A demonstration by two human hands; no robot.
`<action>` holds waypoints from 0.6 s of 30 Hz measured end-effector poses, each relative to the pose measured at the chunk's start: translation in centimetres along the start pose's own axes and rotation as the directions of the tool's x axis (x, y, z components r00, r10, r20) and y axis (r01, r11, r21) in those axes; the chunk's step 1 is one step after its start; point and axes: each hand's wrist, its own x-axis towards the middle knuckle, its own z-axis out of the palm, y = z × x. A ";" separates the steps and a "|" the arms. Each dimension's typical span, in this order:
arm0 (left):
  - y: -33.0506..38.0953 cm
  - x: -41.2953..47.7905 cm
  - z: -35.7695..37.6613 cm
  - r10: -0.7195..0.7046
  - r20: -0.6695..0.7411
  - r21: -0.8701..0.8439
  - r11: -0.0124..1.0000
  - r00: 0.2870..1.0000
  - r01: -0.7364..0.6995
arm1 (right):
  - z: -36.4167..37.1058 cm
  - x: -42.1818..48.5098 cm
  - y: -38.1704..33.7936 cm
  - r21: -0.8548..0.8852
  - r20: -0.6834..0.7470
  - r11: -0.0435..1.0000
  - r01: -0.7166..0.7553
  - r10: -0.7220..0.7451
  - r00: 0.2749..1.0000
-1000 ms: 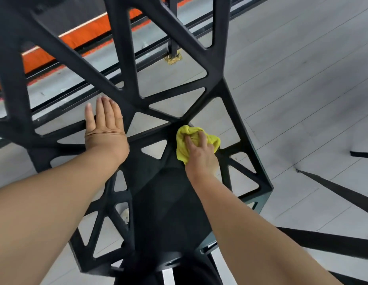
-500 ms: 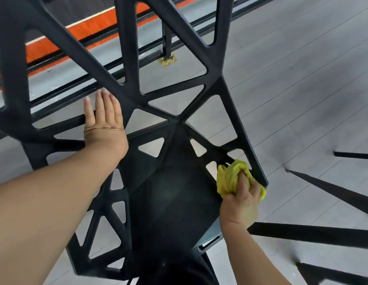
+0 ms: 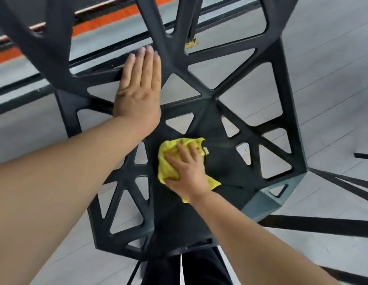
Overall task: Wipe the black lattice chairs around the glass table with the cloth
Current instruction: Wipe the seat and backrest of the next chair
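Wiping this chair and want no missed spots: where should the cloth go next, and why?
Probably slide the cloth left onto the lattice bars. Your right hand presses it on the solid middle of the chair, beside them, and your left hand lies flat on the backrest, steadying it.

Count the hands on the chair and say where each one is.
2. The left hand lies flat on the lattice of the chair, up and left of centre. The right hand presses the yellow cloth onto the solid middle. None seems hidden.

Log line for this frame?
left hand: flat on chair | right hand: presses cloth on chair | step: wiping
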 end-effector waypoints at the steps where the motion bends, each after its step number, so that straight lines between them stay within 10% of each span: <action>1: -0.2 -0.8 -0.1 0.015 -0.006 -0.086 0.996 1.000 -0.016 | 0.9 -0.3 -0.7 0.041 0.006 0.996 0.073 -0.074 0.997; 5: -1.1 -4.9 -0.4 0.017 -0.061 -0.301 0.953 0.998 -0.034 | -0.2 0.6 -1.7 0.104 -0.009 0.945 0.311 -0.312 0.950; 9: -2.8 -8.5 -0.4 -0.081 -0.010 -0.403 0.913 0.997 0.070 | -6.2 6.1 0.0 0.206 -0.425 0.978 0.036 0.057 0.903; 12: -2.9 -10.5 -0.3 -0.096 0.066 -0.451 0.885 0.993 0.115 | -7.0 9.5 0.9 -0.017 -0.145 0.972 -0.235 0.230 0.962; 18: -1.1 -12.2 -0.4 -0.095 0.106 -0.532 0.836 0.990 0.137 | -2.2 6.2 -2.4 -0.029 0.086 1.000 0.007 -0.004 0.996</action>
